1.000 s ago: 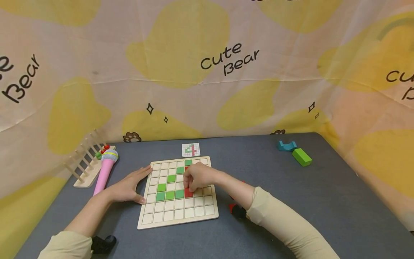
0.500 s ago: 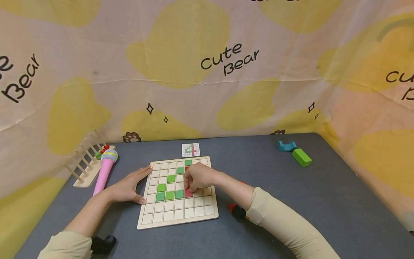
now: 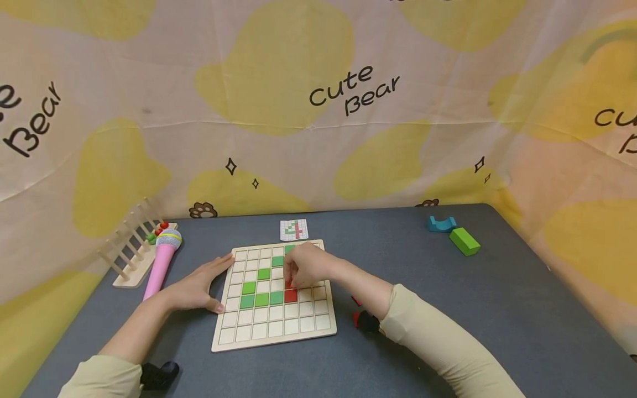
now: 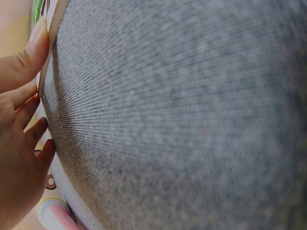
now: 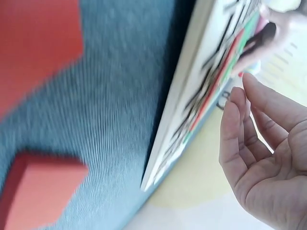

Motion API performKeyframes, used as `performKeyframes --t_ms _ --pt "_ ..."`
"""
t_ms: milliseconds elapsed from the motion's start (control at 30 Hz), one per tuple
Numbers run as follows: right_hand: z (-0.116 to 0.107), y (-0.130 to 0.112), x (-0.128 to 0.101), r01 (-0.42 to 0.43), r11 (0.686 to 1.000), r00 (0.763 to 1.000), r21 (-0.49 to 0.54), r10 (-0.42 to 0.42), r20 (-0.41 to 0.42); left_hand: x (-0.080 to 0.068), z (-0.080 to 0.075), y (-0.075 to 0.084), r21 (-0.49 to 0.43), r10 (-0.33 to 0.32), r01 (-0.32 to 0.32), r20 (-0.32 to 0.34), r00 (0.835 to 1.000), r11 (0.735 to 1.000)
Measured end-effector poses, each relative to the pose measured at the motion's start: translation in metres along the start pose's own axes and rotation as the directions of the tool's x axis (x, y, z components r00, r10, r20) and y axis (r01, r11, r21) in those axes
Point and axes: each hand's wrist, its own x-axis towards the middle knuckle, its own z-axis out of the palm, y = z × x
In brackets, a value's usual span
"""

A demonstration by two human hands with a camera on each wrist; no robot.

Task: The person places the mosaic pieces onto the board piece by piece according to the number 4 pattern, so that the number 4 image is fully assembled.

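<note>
A wooden grid board (image 3: 259,331) lies on the dark table, with several green tiles (image 3: 261,299) in its cells. My left hand (image 3: 196,287) rests along the board's left edge, thumb and fingers spread apart; the left wrist view shows their tips against the edge. Over the board's right half, my right hand (image 3: 309,265) has bent fingers, its fingertips low over a column of red. Just below them a red tile (image 3: 291,296) sits in its cell. In the right wrist view, the right thumb and fingers (image 5: 231,120) come nearly together, with no tile visible between them.
Behind the board lies a grid pattern card (image 3: 293,230). A pink toy microphone (image 3: 161,265) and a wooden peg rack (image 3: 134,271) stand left. Red blocks (image 5: 43,191) lie right of the board. Farther right are a blue arch block (image 3: 442,224) and a green block (image 3: 465,241).
My right hand has shifted slightly away from me, up the red column. The lower red tile shows more fully, after looking paler half a second ago. My left hand stays put.
</note>
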Motion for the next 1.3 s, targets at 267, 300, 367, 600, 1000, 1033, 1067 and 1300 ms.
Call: performKeyframes --t_ms 267,300,367,600,1000,1033,1067,1300 --pt "-0.021 0.021 -0.012 -0.002 1.000 1.000 0.001 0.002 -0.030 0.000 0.000 0.000 0.004 0.008 -0.008 -0.006 1.000 1.000" --pt "-0.023 0.026 -0.014 -0.004 1.000 0.999 0.001 0.004 -0.032 0.000 0.000 0.000 0.003 0.008 -0.008 -0.006 1.000 1.000" --pt "-0.027 0.034 -0.019 -0.016 1.000 0.999 0.015 0.016 -0.028 0.000 0.000 0.000 0.001 0.010 -0.010 -0.007 1.000 1.000" --pt "-0.037 0.067 -0.039 -0.058 0.994 0.998 0.093 0.056 0.025 0.000 0.001 -0.001 0.003 0.020 -0.020 -0.011 1.000 1.000" --pt "-0.053 0.112 -0.078 -0.088 0.979 0.990 0.182 0.065 0.126 0.000 0.001 -0.002 -0.010 0.019 -0.019 -0.010 1.000 1.000" --pt "-0.054 0.115 -0.080 -0.092 0.977 0.987 0.192 0.065 0.145 0.000 0.001 -0.002 -0.010 0.018 -0.018 -0.010 1.000 1.000" --pt "-0.056 0.117 -0.083 -0.099 0.974 0.984 0.203 0.067 0.163 0.000 0.001 -0.003 -0.008 0.017 -0.017 -0.011 1.000 1.000" --pt "-0.058 0.131 -0.093 -0.120 0.955 0.965 0.271 0.049 0.257 0.000 0.001 -0.003 -0.002 0.013 -0.013 -0.006 1.000 1.000"
